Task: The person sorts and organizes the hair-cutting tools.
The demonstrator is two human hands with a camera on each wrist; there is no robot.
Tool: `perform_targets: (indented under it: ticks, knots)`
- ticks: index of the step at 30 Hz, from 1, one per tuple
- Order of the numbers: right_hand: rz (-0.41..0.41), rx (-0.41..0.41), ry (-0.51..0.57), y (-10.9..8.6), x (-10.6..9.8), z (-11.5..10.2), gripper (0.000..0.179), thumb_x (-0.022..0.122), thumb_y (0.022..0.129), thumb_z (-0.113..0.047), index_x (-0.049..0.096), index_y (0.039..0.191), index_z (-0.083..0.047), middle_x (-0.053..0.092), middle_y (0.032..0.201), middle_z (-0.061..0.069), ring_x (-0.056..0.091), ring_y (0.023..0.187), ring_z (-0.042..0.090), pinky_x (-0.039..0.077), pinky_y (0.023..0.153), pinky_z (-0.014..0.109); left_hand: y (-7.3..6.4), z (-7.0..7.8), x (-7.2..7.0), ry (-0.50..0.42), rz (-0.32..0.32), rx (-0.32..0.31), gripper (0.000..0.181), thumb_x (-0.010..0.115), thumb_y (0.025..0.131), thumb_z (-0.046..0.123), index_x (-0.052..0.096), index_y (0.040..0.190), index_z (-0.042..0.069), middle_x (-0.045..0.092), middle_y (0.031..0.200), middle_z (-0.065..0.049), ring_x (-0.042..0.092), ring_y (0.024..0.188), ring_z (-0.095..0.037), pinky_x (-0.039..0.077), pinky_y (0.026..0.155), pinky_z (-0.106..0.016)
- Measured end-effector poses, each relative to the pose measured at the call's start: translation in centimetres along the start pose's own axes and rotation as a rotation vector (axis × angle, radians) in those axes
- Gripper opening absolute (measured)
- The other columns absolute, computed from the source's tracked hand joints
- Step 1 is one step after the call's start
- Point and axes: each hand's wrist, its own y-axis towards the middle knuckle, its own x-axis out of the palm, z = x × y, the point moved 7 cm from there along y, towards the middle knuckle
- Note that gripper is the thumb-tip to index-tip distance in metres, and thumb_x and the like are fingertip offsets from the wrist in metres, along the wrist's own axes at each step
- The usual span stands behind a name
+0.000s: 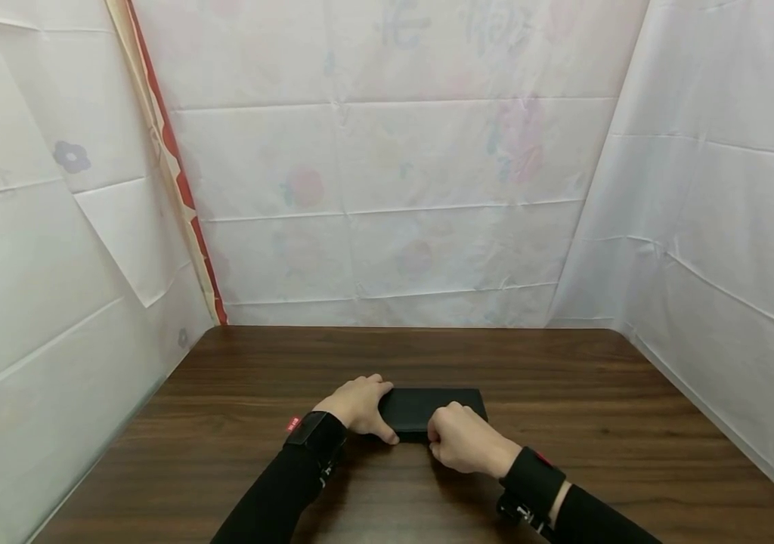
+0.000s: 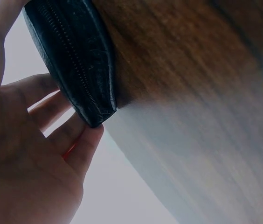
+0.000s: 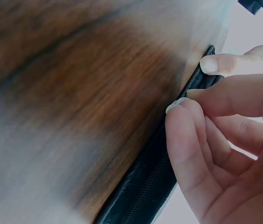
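A flat black zippered pouch [image 1: 414,406] lies on the brown wooden table. My left hand [image 1: 358,408] holds its left end, thumb at the near edge and the other fingers round the far corner. In the left wrist view the zipper [image 2: 71,51] runs along the pouch's side, with several fingertips against the end. On the near side, my right hand [image 1: 463,440] has its thumb and curled fingers pinched together at the zipper. The right wrist view shows these fingertips [image 3: 180,105] meeting over the zipper line, close to the left thumb; the pull itself is hidden between them.
The wood-grain table [image 1: 258,363] extends round the pouch on all sides. White printed sheets [image 1: 387,166] hang behind it and along both sides. A strip with a red edge [image 1: 176,162] runs down the back left corner. Black bands [image 1: 533,476] sit on both wrists.
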Motion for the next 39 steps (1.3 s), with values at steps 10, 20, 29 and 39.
perform_targets:
  ticks: [10, 20, 29, 39]
  knots:
    - [0.003, 0.015, 0.038, -0.8, -0.4, 0.8, 0.015, 0.071, 0.091, -0.004, 0.074, 0.077, -0.01, 0.055, 0.059, -0.012, 0.048, 0.045, 0.002, 0.041, 0.045, 0.021, 0.0, -0.1, 0.0, 0.009, 0.002, 0.012, 0.096, 0.088, 0.072, 0.052, 0.051, 0.15, 0.01, 0.054, 0.14, -0.007, 0.054, 0.122, -0.028, 0.047, 0.1, -0.043]
    - [0.0, -0.007, 0.019, -1.4, -0.4, 0.9, 0.015, 0.07, 0.091, -0.003, 0.076, 0.081, -0.01, 0.055, 0.062, -0.014, 0.048, 0.047, 0.0, 0.041, 0.046, 0.02, -0.2, -0.1, 0.2, -0.004, 0.003, 0.002, 0.095, 0.088, 0.073, 0.051, 0.05, 0.15, 0.01, 0.054, 0.142, -0.009, 0.054, 0.126, -0.029, 0.046, 0.102, -0.044]
    - [0.009, -0.043, 0.003, -1.2, -0.4, 0.3, 0.017, 0.07, 0.091, -0.002, 0.076, 0.078, -0.011, 0.054, 0.059, -0.015, 0.045, 0.045, 0.0, 0.039, 0.046, 0.02, -0.6, -0.2, 0.2, -0.124, 0.005, -0.008, 0.098, 0.09, 0.075, 0.042, 0.045, 0.152, 0.004, 0.047, 0.152, -0.015, 0.044, 0.139, -0.032, 0.04, 0.11, -0.048]
    - [0.013, -0.002, -0.009, -1.4, -0.5, 0.7, 0.019, 0.07, 0.091, -0.005, 0.074, 0.075, -0.013, 0.052, 0.058, -0.014, 0.044, 0.045, -0.002, 0.039, 0.046, 0.018, -2.0, 1.2, -1.3, -0.174, 0.116, 0.088, 0.068, 0.085, 0.084, 0.034, 0.057, 0.14, 0.005, 0.054, 0.138, -0.012, 0.05, 0.129, -0.032, 0.045, 0.103, -0.049]
